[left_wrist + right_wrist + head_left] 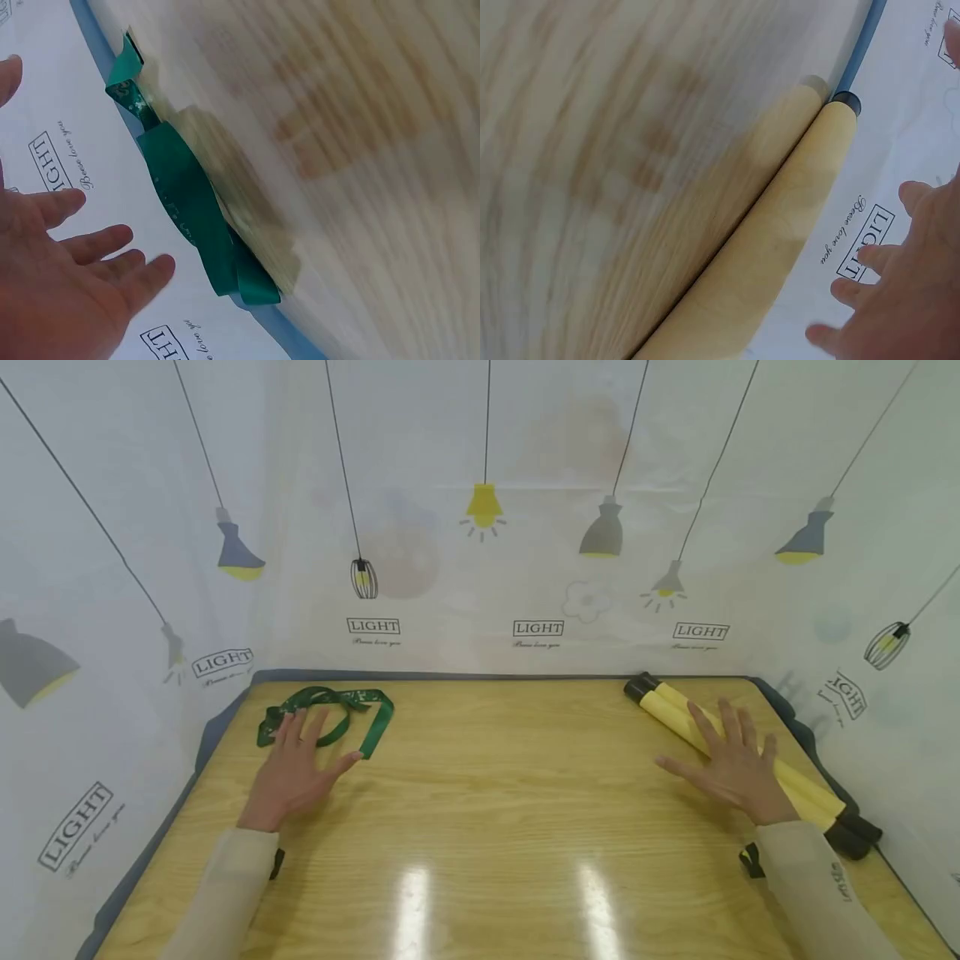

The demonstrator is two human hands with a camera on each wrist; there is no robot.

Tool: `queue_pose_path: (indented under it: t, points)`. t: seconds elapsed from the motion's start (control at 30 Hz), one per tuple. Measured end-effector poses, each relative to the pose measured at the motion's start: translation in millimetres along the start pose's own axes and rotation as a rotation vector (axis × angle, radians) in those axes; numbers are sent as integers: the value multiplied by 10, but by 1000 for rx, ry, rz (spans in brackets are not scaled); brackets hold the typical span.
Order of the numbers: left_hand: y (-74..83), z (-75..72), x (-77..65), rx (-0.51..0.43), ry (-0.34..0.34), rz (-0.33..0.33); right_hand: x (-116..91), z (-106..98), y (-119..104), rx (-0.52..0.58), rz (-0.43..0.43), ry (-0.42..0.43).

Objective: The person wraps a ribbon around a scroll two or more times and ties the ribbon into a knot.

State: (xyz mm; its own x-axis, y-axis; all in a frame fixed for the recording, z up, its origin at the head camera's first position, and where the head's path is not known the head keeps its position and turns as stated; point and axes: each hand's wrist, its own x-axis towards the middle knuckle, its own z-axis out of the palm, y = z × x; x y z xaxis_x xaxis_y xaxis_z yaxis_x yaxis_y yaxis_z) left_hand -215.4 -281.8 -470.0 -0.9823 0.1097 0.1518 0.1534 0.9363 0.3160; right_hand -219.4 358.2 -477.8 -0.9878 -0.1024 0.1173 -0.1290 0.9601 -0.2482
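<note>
A green ribbon [378, 727] with pale printing lies in loose loops at the table's far left corner; the left wrist view shows its flat band [184, 187] close up. My left hand [292, 781] is spread over the near side of it, fingers straight and holding nothing. At the right lies a pair of yellow rolls [675, 714] with black ends, side by side and slanting toward the near right. My right hand [738, 772], fingers fanned out and holding nothing, overlaps their middle in the head view. One yellow roll [772, 202] fills much of the right wrist view.
The wooden table [480, 793] has a blue-grey edge [465, 676] along its back and sides. White sheeting [465, 435] printed with hanging lamps and "LIGHT" labels surrounds it on three sides.
</note>
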Motion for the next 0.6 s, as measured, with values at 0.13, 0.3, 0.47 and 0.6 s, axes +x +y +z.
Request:
queue_pose_path:
  t: [0.13,0.3,0.47,0.6]
  points:
    - [43,18,35,-64,24,16,28,14,-7,69,-28,0]
    - [122,55,107,-125,31,28,47,34,-96,118,-62,8]
    - [211,96,192,-178,-19,-1,53,29,-258,161,-97,9]
    - [276,143,266,-226,-60,1,43,9,-392,193,-113,-5]
